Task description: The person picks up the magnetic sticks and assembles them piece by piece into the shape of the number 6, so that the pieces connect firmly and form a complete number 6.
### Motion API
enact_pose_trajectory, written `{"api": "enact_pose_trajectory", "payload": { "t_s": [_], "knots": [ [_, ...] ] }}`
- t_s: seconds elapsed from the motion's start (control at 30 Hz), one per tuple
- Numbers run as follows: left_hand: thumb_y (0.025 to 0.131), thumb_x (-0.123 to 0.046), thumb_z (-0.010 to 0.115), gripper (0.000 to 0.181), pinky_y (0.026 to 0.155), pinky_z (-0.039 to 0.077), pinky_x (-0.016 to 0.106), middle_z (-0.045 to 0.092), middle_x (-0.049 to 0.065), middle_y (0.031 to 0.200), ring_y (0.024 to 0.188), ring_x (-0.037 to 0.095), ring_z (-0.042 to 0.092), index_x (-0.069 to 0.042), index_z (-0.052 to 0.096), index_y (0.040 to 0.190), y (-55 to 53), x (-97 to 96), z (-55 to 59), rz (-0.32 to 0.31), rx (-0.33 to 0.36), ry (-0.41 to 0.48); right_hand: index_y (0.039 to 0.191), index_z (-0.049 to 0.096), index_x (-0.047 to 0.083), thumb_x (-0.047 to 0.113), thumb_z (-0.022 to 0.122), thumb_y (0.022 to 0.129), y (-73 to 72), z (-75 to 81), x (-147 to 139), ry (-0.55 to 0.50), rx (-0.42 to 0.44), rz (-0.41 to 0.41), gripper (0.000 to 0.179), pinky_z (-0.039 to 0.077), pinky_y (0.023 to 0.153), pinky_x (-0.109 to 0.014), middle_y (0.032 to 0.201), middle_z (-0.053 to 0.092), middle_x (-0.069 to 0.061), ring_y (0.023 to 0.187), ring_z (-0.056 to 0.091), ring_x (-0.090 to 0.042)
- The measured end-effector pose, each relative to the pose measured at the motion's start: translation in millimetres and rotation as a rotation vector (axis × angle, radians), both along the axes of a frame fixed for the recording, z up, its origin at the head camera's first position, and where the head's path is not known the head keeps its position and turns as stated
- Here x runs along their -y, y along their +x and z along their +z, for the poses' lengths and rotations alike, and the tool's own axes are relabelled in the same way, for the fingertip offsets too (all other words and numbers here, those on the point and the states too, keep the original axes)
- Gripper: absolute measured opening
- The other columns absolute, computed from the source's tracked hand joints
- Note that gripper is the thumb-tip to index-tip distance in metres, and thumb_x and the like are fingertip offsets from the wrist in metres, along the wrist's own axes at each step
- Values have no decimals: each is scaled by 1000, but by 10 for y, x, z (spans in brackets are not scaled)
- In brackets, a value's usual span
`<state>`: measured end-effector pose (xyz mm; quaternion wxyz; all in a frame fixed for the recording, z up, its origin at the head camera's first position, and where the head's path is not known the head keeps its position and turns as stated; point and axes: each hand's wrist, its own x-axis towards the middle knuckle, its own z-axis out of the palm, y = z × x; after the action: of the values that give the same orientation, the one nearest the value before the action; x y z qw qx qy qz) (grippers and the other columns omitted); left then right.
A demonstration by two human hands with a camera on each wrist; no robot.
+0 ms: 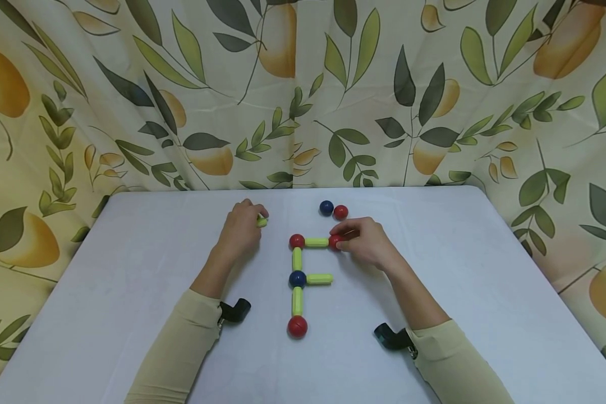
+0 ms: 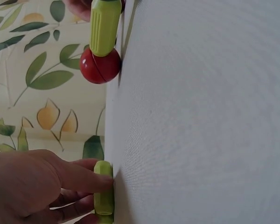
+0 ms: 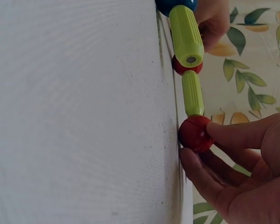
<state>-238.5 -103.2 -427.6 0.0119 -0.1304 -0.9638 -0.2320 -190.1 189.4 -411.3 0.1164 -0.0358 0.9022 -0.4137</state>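
Observation:
A flat F-shaped figure of magnetic rods and balls lies on the table. Its upright runs from a red ball point(image 1: 297, 326) through a lower green rod point(image 1: 297, 302), a blue ball point(image 1: 297, 279) and an upper green rod point(image 1: 297, 259) to a red corner ball point(image 1: 297, 241). A middle green rod point(image 1: 320, 278) points right from the blue ball, its far end free. The top green rod point(image 1: 316, 242) joins the corner to a red end ball point(image 3: 196, 134), which my right hand point(image 1: 366, 241) pinches. Left of the figure, my left hand point(image 1: 241, 227) pinches a green rod point(image 2: 103, 189) at the table surface.
Beyond the figure, a loose blue ball point(image 1: 326, 208) and a loose red ball point(image 1: 340, 212) sit side by side near the far edge of the white table point(image 1: 156, 252). A leaf-and-fruit patterned curtain point(image 1: 303, 112) hangs behind it.

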Motion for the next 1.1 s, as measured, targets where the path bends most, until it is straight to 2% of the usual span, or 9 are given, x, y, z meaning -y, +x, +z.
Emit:
{"api": "enact_pose_trajectory", "payload": {
  "t_s": [0.4, 0.8, 0.97, 1.1],
  "knots": [
    [84, 10, 68, 34, 88, 52, 49, 67, 15, 108, 103, 35, 61, -6, 78, 112, 16, -18, 34, -13, 19, -41, 122, 76, 10, 10, 73, 95, 3, -2, -10, 6, -4, 3, 26, 54, 95, -43, 117, 75, -11, 111, 68, -30],
    [85, 8, 70, 29, 88, 54, 44, 66, 13, 104, 98, 30, 61, -5, 78, 109, 49, -22, 71, -9, 55, -22, 122, 75, 9, 10, 73, 95, -3, -6, -9, -1, -3, 5, 27, 55, 94, -42, 117, 75, -12, 111, 68, -30],
    [85, 10, 68, 29, 83, 55, 40, 67, 12, 104, 94, 28, 61, -6, 78, 107, 70, -29, 99, -9, 83, 2, 122, 76, 10, 10, 73, 95, -4, -9, -7, -3, -1, 1, 26, 54, 94, -42, 117, 75, -11, 111, 68, -30],
    [86, 9, 68, 29, 84, 56, 39, 67, 11, 105, 94, 27, 60, -9, 78, 108, 91, -49, 142, -17, 126, 8, 122, 76, 10, 10, 73, 95, -4, -10, -7, -1, 1, 1, 27, 54, 95, -43, 117, 75, -11, 111, 68, -30]
  ]
}}
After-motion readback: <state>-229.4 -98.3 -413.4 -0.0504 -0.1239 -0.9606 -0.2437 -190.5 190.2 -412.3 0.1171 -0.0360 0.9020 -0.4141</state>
